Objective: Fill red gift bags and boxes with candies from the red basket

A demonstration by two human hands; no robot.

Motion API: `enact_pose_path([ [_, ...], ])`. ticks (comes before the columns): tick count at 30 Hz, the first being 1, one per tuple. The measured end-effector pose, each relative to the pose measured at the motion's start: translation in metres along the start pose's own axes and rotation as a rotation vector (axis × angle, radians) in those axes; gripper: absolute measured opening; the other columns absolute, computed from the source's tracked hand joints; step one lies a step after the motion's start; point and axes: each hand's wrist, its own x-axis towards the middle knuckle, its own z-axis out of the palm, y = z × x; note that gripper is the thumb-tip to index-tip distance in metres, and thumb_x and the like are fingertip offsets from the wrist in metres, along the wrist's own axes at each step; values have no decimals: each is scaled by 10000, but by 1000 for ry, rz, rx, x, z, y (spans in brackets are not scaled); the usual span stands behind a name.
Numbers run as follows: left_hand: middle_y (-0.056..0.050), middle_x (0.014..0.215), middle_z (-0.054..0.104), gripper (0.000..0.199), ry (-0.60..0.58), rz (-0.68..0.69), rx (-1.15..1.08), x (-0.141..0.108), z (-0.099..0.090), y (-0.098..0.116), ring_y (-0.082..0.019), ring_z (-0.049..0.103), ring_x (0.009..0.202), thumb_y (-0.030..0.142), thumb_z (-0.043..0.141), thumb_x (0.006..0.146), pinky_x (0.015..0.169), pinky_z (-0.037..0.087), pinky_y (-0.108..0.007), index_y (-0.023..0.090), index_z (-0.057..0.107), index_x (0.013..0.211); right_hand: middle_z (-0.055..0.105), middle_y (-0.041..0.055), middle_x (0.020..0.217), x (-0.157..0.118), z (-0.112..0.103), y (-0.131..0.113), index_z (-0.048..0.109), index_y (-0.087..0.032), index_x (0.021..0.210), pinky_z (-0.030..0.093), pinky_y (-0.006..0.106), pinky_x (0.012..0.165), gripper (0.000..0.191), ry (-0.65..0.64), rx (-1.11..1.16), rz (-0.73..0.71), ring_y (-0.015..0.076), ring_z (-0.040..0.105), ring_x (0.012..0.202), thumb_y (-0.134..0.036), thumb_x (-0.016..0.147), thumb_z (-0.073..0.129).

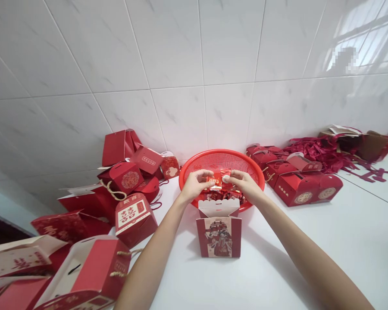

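Over the red plastic basket (221, 157), both my hands are raised with wrapped candies in their fingers. My left hand (195, 185) pinches a red-wrapped candy (216, 181). Close beside it, my right hand (245, 185) grips another red candy (225, 175) with a pale round mark. More wrapped candies (220, 196) lie in the bottom of the basket. In front of the basket stands an upright red gift box (218, 237), its scalloped top flaps open and a printed couple on its front. What is inside the box is hidden from me.
Many red gift boxes (136, 217) are heaped on the left, some with rope handles. Closed red boxes (297, 189) stand in a row at right. Behind them lie dark red ribbons (313, 148) and folded bags (371, 144). A tiled wall (177, 116) backs the white table (194, 284).
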Motion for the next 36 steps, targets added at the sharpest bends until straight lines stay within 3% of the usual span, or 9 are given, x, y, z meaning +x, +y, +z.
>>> enact_pose_path([
  [6, -76, 1018, 700, 536, -48, 31, -1, -3, 1, 5, -196, 655, 883, 436, 889, 537, 820, 530, -336, 146, 683, 937, 715, 29, 811, -5, 2, -6, 705, -171, 896, 532, 295, 645, 359, -118, -8, 21, 178, 667, 712, -426, 666, 808],
  [10, -77, 1019, 696, 547, -93, 24, -13, -4, 2, 7, -196, 654, 886, 444, 877, 562, 816, 528, -336, 146, 666, 970, 727, 30, 828, -4, 1, -4, 699, -165, 855, 538, 309, 739, 340, -148, -2, -26, 176, 677, 764, -399, 646, 831],
  [15, -97, 1094, 697, 565, -36, 62, -72, -3, -1, 10, -227, 648, 1010, 449, 854, 612, 907, 508, -362, 159, 656, 1054, 735, 33, 862, -3, 2, -9, 690, -175, 860, 539, 333, 814, 332, -30, 40, -103, 187, 679, 831, -384, 642, 830],
  [18, -97, 1081, 708, 419, -21, 131, -80, -8, -10, 24, -234, 636, 1056, 467, 807, 685, 953, 489, -365, 157, 681, 937, 723, 27, 842, -7, -4, -24, 684, -182, 858, 544, 323, 774, 309, 51, 31, -181, 177, 664, 797, -387, 661, 806],
  [20, -95, 1066, 714, 322, -89, 178, -19, -17, -20, 40, -228, 635, 1045, 461, 760, 752, 953, 484, -360, 152, 690, 805, 706, 18, 808, -15, -9, -39, 668, -184, 836, 542, 313, 732, 278, 63, 3, -250, 161, 642, 740, -384, 684, 786],
  [22, -96, 1047, 718, 292, -265, 182, 74, -30, -29, 59, -220, 645, 998, 427, 733, 795, 907, 499, -348, 146, 701, 721, 689, 18, 801, -27, -14, -56, 655, -181, 835, 532, 304, 704, 244, 4, -57, -308, 153, 621, 716, -370, 723, 761],
  [26, -84, 1035, 735, 185, -612, 174, 315, -51, -35, 90, -202, 658, 976, 336, 700, 845, 862, 507, -307, 186, 782, 915, 658, 34, 821, -55, -10, -81, 657, -170, 855, 488, 286, 676, 133, -237, -391, -415, 151, 581, 730, -302, 840, 656],
  [31, -54, 1041, 757, 232, -623, 98, 543, -58, -28, 95, -190, 674, 918, 298, 679, 850, 784, 503, -275, 213, 765, 1047, 652, 16, 790, -72, 7, -86, 664, -183, 899, 448, 255, 628, 92, -334, -773, -539, 141, 560, 695, -210, 864, 583],
  [36, -43, 1065, 749, 288, -615, 9, 541, -58, -26, 94, -192, 664, 941, 253, 729, 768, 786, 492, -273, 211, 757, 1051, 691, 42, 889, -71, 12, -80, 673, -200, 969, 472, 265, 667, 140, -320, -857, -612, 162, 615, 765, -178, 882, 566],
])
